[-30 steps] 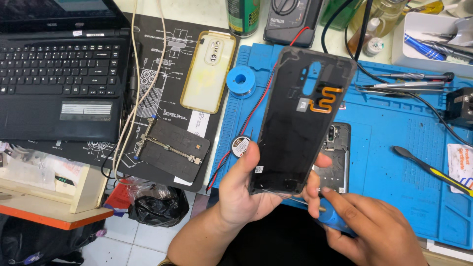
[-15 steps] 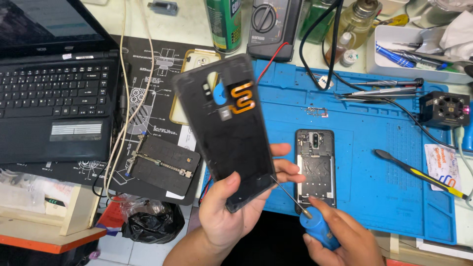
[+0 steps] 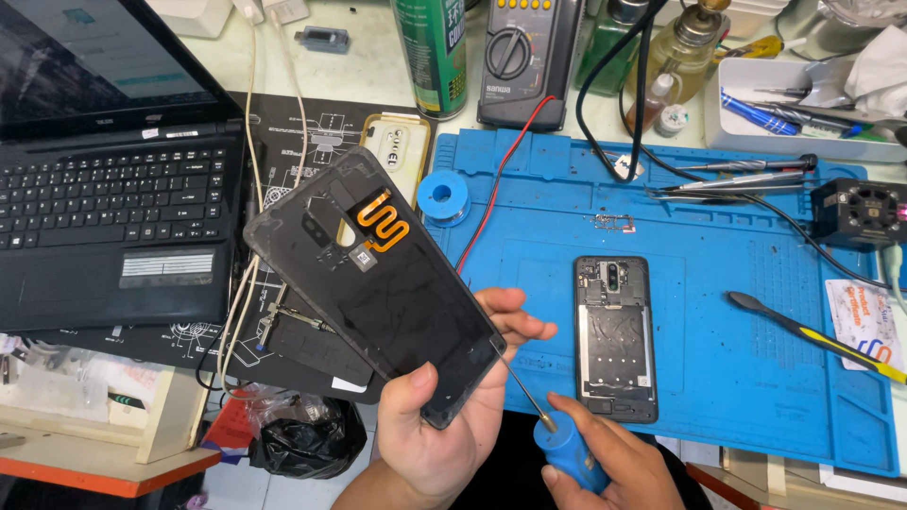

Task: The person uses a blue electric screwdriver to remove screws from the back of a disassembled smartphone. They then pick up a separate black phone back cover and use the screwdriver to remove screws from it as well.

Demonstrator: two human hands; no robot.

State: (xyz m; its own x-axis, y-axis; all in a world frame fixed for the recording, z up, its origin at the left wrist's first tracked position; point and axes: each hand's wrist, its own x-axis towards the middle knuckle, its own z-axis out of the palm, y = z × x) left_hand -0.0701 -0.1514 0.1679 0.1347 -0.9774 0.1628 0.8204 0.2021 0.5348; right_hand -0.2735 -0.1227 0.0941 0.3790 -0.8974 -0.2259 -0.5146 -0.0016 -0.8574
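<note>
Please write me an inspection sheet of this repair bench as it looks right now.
Surface: blue work mat on a pale bench.
Job's things: dark phone back cover, inner side up, tilted; opened phone body flat on the mat; blue-handled screwdriver.
Clutter: solder spool, multimeter, green can, tweezers, yellow-handled pry tool, white tray.
Grippers: left hand holds the cover; right hand holds the screwdriver, tip near the cover's edge.
Cables: red lead, black leads, white cords.
Surroundings: open laptop, black bag below.
</note>
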